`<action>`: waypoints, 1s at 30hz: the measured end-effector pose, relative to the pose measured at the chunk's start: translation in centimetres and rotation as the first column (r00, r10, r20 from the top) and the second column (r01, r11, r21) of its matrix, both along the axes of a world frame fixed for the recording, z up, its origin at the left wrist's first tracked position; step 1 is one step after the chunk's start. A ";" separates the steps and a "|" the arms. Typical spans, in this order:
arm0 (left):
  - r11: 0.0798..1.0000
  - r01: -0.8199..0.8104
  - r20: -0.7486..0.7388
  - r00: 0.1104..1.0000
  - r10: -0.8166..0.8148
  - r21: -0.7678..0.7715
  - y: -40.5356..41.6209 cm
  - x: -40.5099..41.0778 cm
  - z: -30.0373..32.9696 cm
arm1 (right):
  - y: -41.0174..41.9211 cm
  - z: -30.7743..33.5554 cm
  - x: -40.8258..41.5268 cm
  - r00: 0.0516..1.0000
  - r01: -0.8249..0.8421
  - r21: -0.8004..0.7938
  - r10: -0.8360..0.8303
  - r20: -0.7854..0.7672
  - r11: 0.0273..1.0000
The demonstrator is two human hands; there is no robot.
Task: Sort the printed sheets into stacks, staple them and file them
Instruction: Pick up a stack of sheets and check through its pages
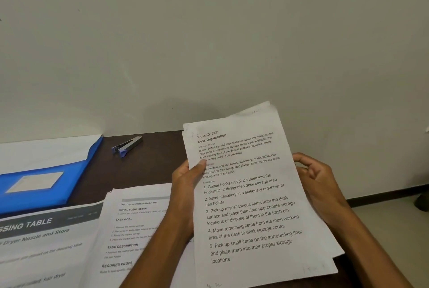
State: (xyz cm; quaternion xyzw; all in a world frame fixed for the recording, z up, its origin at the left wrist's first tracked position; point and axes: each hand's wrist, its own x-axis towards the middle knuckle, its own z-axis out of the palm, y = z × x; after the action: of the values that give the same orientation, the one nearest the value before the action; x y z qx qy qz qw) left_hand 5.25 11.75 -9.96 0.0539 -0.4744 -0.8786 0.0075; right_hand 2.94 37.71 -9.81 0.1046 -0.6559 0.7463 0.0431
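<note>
The sheets point(250, 195) are thin white paper. The folder point(46, 171) looks like shiny blue plastic. The stapler point(127, 145) is maybe metal.

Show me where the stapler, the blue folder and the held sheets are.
stapler point(127, 145), head view, on its metal top.
blue folder point(76, 171), head view, on its blue cover.
held sheets point(250, 195), head view, on the top page's text.

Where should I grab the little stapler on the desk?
Probably pinch the small blue and silver stapler across the long sides of its narrow body, near the middle, coming down from above. It lies flat on the dark brown desk with free space around it.
</note>
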 end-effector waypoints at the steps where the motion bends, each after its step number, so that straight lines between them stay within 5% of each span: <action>1: 1.000 -0.001 0.002 1.000 0.001 -0.003 0.0 0.0 0.0 | -0.3 0.0 0.1 1.000 -0.015 0.009 0.015 -0.005 1.000; 10: 1.000 -0.005 0.004 1.000 0.005 -0.026 -0.1 -0.2 -0.3 | -0.8 0.3 1.1 0.999 -0.021 0.104 0.017 0.033 0.994; 30: 0.996 0.046 0.038 0.998 -0.049 0.073 -0.1 0.1 0.0 | -0.9 -0.3 0.8 0.995 -0.024 0.055 0.029 -0.093 0.998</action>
State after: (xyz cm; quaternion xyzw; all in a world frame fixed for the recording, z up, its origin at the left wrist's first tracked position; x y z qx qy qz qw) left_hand 5.40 11.64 -9.93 0.0601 -0.4437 -0.8938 -0.0246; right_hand 3.71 36.82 -10.10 0.1493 -0.6714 0.7233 0.0610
